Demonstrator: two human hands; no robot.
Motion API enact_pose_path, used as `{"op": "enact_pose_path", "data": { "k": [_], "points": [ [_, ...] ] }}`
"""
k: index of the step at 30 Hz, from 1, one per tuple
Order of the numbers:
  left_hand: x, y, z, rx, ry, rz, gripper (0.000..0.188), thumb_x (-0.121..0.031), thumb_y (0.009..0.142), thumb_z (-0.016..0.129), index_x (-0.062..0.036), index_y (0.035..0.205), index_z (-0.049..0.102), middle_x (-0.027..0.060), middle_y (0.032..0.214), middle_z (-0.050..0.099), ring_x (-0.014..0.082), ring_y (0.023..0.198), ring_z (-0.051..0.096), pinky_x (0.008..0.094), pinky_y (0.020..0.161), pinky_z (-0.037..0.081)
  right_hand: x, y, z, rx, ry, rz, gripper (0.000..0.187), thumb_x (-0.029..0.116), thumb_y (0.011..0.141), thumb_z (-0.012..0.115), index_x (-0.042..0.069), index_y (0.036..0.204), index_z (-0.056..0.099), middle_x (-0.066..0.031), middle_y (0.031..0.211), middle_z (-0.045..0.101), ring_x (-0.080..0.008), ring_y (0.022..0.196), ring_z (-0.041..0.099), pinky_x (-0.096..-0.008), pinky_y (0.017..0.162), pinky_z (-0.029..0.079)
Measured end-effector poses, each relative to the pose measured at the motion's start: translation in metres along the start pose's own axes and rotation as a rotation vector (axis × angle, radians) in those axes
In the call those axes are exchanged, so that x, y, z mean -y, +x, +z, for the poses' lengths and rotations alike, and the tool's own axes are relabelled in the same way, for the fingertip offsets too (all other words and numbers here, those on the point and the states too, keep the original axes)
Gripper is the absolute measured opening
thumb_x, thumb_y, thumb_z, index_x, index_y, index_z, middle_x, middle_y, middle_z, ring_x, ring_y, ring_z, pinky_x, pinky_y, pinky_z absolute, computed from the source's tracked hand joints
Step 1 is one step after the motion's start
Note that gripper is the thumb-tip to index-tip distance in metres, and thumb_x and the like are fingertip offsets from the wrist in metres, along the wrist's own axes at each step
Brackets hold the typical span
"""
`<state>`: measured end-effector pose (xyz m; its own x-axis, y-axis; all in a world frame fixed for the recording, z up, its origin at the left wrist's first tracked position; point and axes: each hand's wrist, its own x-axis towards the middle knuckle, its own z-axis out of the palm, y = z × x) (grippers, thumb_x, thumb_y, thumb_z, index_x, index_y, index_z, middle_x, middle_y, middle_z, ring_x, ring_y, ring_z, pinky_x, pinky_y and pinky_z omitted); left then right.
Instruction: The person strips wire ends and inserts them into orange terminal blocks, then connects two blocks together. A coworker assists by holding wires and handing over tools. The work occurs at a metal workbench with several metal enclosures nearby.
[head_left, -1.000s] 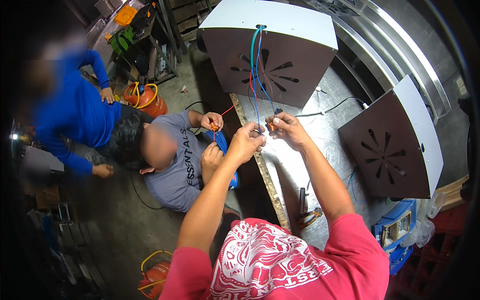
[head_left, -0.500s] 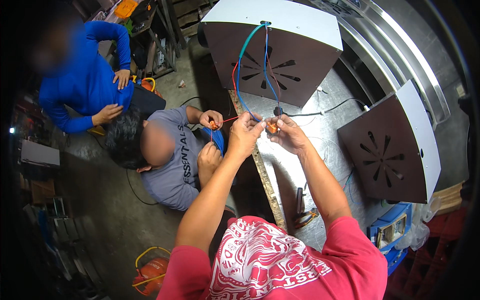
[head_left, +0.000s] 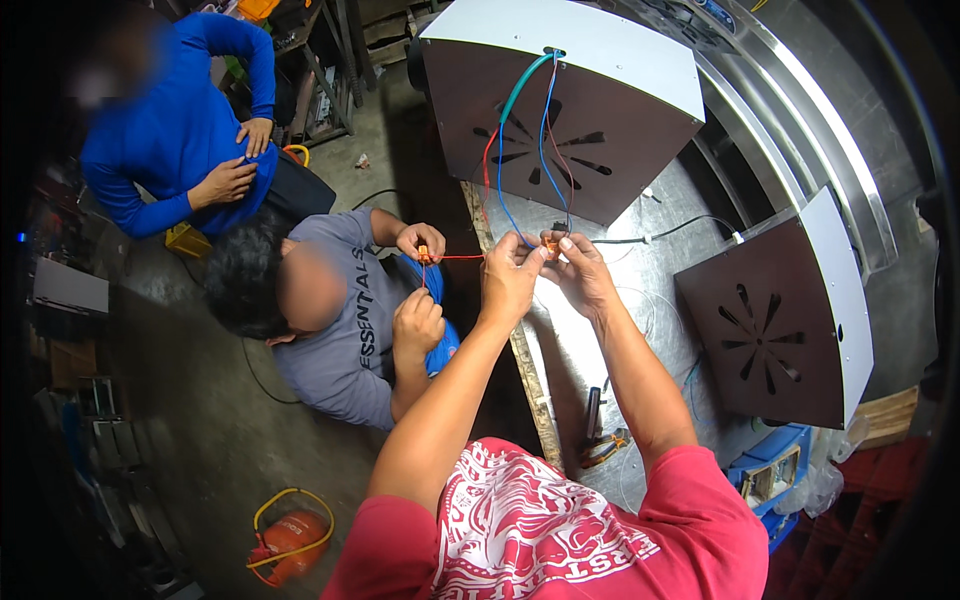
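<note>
Over the edge of the metal bench, my left hand pinches the end of a blue wire. Right beside it, my right hand grips a small orange wire connector between thumb and fingers. The two sets of fingertips nearly touch, and the exact spot where wire meets connector is too small to make out. Blue, red and brown wires, partly in a green sleeve, come from a hole in a brown and white metal box. A seated co-worker in grey holds another orange connector on the red wire.
On the bench lie orange-handled pliers and a dark slim tool. A second vented box stands at right, near a blue case. Another person in blue stands at far left; an orange tank is on the floor.
My hands have drawn slightly closer together around the connector. The whole view has shifted a little. The co-worker still holds the other connector and red wire.
</note>
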<state>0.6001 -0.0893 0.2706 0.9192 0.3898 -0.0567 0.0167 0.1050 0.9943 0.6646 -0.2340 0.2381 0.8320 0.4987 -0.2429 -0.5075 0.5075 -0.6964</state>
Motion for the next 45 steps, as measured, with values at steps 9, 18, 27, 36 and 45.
{"op": "enact_pose_path", "data": {
  "k": [9, 18, 27, 36, 45],
  "points": [
    [0.01, 0.004, -0.001, -0.015, -0.007, -0.007, 0.014, -0.004, 0.094, 0.071, 0.0011, 0.105, 0.063, 0.0073, 0.09, 0.069, 0.0096, 0.078, 0.065, 0.0241, 0.068, 0.053, 0.002, -0.001, 0.002, -0.009, -0.03, 0.055, 0.023, 0.022, 0.096, 0.074, 0.007, 0.114, 0.069, -0.0091, 0.12, 0.068, -0.0229, 0.108, 0.067, -0.0399, 0.084, 0.062],
    [0.004, 0.007, -0.006, -0.073, 0.08, -0.026, 0.016, -0.011, 0.093, 0.071, -0.0007, 0.103, 0.065, 0.0129, 0.091, 0.074, 0.0174, 0.081, 0.072, 0.0308, 0.07, 0.056, 0.001, 0.005, 0.004, 0.065, -0.044, 0.046, 0.025, 0.022, 0.098, 0.072, 0.006, 0.117, 0.068, -0.0088, 0.115, 0.07, -0.0215, 0.105, 0.069, -0.0386, 0.083, 0.063],
    [0.003, 0.008, -0.011, -0.132, 0.094, -0.001, 0.016, -0.014, 0.093, 0.072, -0.0029, 0.102, 0.066, 0.0156, 0.089, 0.076, 0.0224, 0.082, 0.075, 0.0346, 0.073, 0.057, 0.0, 0.006, 0.008, 0.094, -0.148, 0.044, 0.032, 0.023, 0.099, 0.071, 0.002, 0.122, 0.067, -0.0099, 0.114, 0.07, -0.0202, 0.102, 0.07, -0.036, 0.081, 0.065],
    [-0.001, 0.008, -0.01, -0.136, 0.057, 0.0, 0.017, -0.008, 0.093, 0.071, 0.0014, 0.104, 0.064, 0.0112, 0.088, 0.072, 0.014, 0.075, 0.069, 0.0274, 0.064, 0.054, 0.0, 0.007, 0.013, 0.07, -0.229, -0.031, 0.033, 0.021, 0.098, 0.072, -0.002, 0.121, 0.068, -0.0128, 0.11, 0.072, -0.02, 0.094, 0.073, -0.0313, 0.072, 0.066],
    [0.006, 0.008, -0.009, -0.184, 0.104, 0.057, 0.016, -0.014, 0.092, 0.072, -0.0015, 0.099, 0.065, 0.0153, 0.087, 0.076, 0.0237, 0.078, 0.076, 0.0354, 0.07, 0.057, 0.004, 0.005, 0.016, 0.092, -0.29, -0.048, 0.028, 0.016, 0.099, 0.07, -0.003, 0.12, 0.068, -0.0128, 0.109, 0.072, -0.0209, 0.093, 0.073, -0.0302, 0.068, 0.066]
  ]
}}
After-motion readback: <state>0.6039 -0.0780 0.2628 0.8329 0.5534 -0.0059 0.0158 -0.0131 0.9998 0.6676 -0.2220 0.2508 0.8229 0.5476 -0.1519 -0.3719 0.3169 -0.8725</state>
